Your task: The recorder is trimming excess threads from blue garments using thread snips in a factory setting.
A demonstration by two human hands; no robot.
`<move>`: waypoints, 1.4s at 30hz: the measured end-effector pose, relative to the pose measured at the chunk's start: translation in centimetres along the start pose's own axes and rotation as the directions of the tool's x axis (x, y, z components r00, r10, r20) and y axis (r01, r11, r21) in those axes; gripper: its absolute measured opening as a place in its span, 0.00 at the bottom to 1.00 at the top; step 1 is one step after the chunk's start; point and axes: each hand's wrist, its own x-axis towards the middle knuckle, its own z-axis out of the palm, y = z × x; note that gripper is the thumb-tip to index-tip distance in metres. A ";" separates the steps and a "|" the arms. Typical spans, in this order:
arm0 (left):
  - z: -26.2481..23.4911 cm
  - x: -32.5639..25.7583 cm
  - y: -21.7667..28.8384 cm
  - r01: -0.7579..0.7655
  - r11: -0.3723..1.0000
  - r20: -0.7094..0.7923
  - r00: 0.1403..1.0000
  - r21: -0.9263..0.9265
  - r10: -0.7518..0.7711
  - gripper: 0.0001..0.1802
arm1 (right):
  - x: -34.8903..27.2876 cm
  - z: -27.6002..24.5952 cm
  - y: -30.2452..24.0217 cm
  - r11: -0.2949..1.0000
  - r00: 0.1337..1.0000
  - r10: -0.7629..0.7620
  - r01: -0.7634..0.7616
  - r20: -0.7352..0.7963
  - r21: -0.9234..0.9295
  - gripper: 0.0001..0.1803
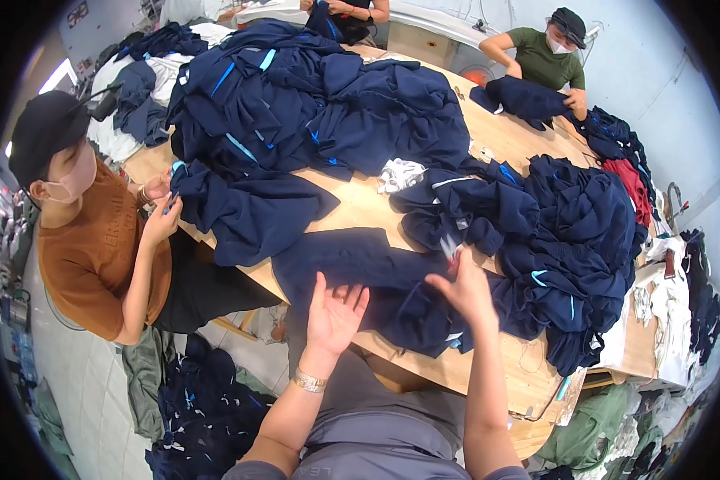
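Stretching left to right along the near side of the tabletop [364, 205], a navy garment [336, 254] lies on the far side of both hands, its long axis crossing in front of the person rather than pointing away. Its left end spreads fairly flat, just beside the dark cloth [248, 212] that a co-worker [104, 264] at the left holds; toward the right it bunches into folds and meets the right-hand pile [576, 212], where I cannot tell its end apart.

The left hand [334, 320] is over the near edge of this flatter part and is the nearer of the two to it. Its palm is turned up, the fingers wide and loosely curled, the thumb pointing far, with nothing in it; whether its back touches the cloth cannot be told. The forearm comes up from the near side, leaning slightly right, a bracelet [310, 381] at the wrist.

The right hand [468, 292] is above the bunched part, reaching a little farther out. It holds small snips [450, 248], the pale metal end pointing far and left, while its thumb sticks out to the left, toward the other hand. Its forearm rises almost straight from the near side.
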 end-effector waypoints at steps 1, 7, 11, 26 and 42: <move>-0.6 0.1 -0.2 0.000 1.000 -0.002 1.000 -0.003 0.000 0.17 | -1.2 1.8 1.7 0.981 0.985 -0.126 0.106 -0.119 -0.164 0.25; -1.2 -1.0 -0.1 0.055 0.997 0.122 0.991 0.044 -0.060 0.17 | -4.9 4.8 -3.4 0.952 0.883 -0.231 0.292 -0.409 0.092 0.25; 0.8 -2.1 -1.4 0.019 0.989 0.141 0.989 0.146 -0.039 0.16 | -3.1 5.9 -5.5 0.908 0.873 -0.368 0.411 -0.319 0.079 0.26; 1.6 0.9 0.9 -0.620 0.752 0.456 0.749 0.226 0.480 0.18 | -1.2 1.2 -4.7 0.962 0.818 -0.196 0.267 -0.541 0.056 0.26; -6.1 6.9 8.8 -0.380 0.896 -0.096 0.907 0.230 0.409 0.24 | -5.6 2.8 7.0 0.937 0.879 0.219 -0.310 -0.423 -0.159 0.23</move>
